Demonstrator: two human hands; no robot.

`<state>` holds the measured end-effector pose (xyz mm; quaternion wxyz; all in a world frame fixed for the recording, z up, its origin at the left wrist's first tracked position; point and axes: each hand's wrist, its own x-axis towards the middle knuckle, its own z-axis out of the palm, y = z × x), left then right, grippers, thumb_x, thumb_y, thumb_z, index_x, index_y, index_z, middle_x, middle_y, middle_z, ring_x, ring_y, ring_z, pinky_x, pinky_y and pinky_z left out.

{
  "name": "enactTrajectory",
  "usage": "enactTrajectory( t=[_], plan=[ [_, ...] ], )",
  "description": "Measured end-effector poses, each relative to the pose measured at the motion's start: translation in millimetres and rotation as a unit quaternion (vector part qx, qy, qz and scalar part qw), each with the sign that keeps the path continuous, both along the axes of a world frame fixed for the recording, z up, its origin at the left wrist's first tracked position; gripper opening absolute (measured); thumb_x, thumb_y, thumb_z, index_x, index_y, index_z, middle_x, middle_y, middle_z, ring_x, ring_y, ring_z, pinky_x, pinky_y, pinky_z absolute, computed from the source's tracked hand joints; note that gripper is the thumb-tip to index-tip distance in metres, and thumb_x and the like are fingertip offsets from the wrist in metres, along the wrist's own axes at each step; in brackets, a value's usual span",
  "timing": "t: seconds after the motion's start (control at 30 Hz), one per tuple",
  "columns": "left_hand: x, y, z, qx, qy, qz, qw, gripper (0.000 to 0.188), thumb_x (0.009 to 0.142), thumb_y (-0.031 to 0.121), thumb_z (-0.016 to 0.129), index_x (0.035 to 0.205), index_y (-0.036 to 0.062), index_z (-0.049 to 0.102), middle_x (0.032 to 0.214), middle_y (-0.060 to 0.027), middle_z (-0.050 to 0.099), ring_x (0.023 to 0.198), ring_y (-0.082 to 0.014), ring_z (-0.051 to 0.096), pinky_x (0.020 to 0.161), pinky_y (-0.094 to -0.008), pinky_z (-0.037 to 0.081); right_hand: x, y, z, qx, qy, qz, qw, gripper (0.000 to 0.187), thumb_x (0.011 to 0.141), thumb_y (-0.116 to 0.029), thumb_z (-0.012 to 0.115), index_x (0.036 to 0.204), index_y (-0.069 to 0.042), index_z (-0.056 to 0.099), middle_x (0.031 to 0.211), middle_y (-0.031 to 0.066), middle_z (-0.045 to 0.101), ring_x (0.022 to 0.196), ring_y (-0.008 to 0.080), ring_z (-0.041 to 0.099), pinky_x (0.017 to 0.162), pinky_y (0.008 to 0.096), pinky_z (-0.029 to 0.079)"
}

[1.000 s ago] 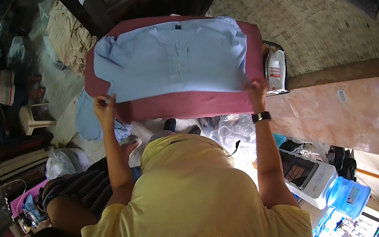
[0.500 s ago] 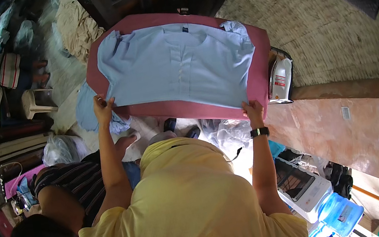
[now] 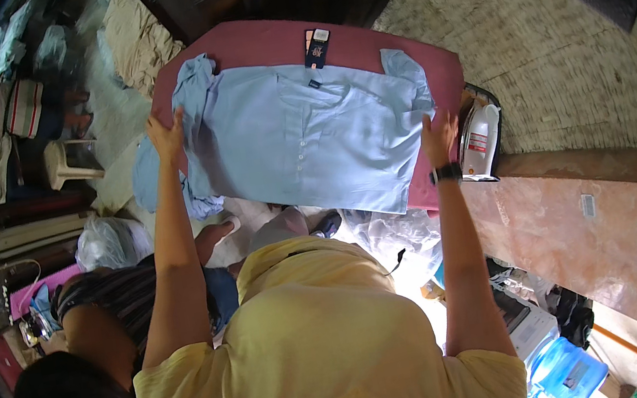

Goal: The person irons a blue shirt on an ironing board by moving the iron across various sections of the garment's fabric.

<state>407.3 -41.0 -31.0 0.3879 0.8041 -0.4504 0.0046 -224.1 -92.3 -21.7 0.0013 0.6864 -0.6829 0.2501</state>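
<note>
Shirt (image 3: 260,138), neckline (image 3: 329,92) away, long axis crosswise

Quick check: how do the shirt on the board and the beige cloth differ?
The shirt is pale blue; the cloth is beige. The shirt lies mostly spread out; the cloth is bunched up. The shirt rests on the maroon board; the cloth is off it. Both are fabric.

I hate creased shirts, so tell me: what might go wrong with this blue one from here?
The light blue shirt has its lower hem at the near edge of the red padded board, so it might slide off. The sleeve near the left hand lies bunched, so creases could form. The right hand is close to the white container, which might get knocked.
</note>
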Motion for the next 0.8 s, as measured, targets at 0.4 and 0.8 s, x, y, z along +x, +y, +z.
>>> enactTrajectory(
  t=[0.4,0.8],
  plan=[
    [40,-90,-42,0.107,0.108,-0.011,0.988,0.049,0.077,0.023,0.074,0.119,0.0064,0.056,0.109,-0.0195,0.06,0.105,-0.0378,0.058,0.092,-0.0421,0.046,19,-117,-3,0.182,0.136,-0.154,0.962,0.056,0.086,-0.037,0.063,0.131,-0.006,0.048,0.138,0.0179,0.048,0.12,0.0416,0.047,0.097,0.0544,0.04],
    [-73,-101,13,-0.014,0.014,-0.304,0.952,0.02,0.085,0.007,0.066,0.105,0.0037,0.065,0.106,-0.013,0.065,0.099,-0.0307,0.063,0.087,-0.0369,0.048,100,-77,3,0.06,-0.061,0.195,0.977,0.021,0.081,-0.017,0.072,0.098,-0.008,0.065,0.09,0.01,0.067,0.092,0.0339,0.059,0.08,0.0455,0.047]
  ],
)
